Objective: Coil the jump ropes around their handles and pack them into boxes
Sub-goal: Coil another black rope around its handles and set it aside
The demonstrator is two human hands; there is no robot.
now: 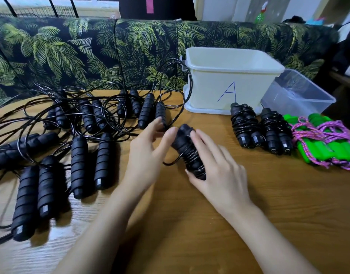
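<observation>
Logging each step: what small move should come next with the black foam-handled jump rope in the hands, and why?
Probably wind the last loose loop of black cord round the black foam handles. The right hand grips them, coils already cover their middle, and that loop hangs free below the left hand.

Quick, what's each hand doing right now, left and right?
Left hand: open, fingers relaxed, thumb touching the half-coiled black jump rope.
Right hand: closed around that rope's handles, holding it.
</observation>
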